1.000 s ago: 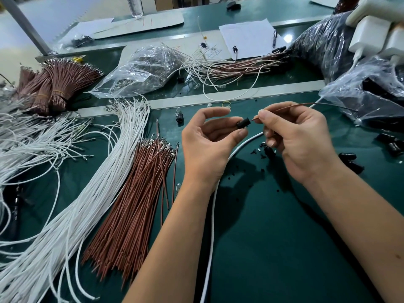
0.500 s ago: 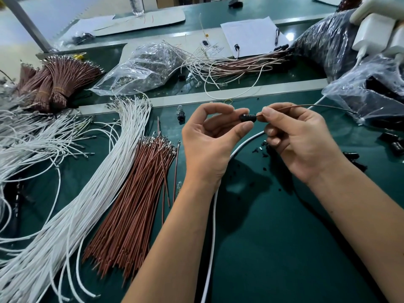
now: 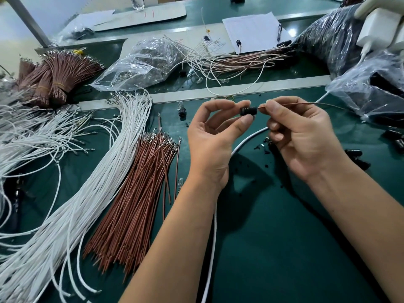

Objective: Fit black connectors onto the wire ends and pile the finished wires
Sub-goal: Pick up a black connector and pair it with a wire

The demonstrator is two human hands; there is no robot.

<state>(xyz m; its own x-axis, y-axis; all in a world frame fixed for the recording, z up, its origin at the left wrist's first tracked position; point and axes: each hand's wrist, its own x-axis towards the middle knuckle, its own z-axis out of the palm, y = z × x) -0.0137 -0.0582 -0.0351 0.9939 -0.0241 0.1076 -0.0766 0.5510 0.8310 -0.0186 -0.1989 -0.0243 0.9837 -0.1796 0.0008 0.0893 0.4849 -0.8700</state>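
Observation:
My left hand [image 3: 213, 138] pinches a small black connector [image 3: 248, 111] between thumb and fingertips, above the green table [image 3: 273, 237]. My right hand [image 3: 303, 136] pinches the end of a thin brown wire [image 3: 306, 103] right at the connector's right side; the wire runs off to the right. A white wire [image 3: 214, 226] passes under both hands and down between my forearms. Loose brown wires [image 3: 135, 204] and a wide spread of white wires [image 3: 72, 204] lie to the left. A pile of wires with black connectors [image 3: 247, 60] lies at the back.
Bundled brown wires [image 3: 50, 77] lie at the far left. Clear plastic bags [image 3: 142, 62] sit behind the strip, and dark bags [image 3: 371, 90] crowd the right. Loose black connectors [image 3: 356, 156] and bits are scattered right of my right hand. Papers [image 3: 251, 31] lie at the back.
My hands have drawn together and risen slightly. The brown wire's tip, apart from the connector a second ago, now meets its right side.

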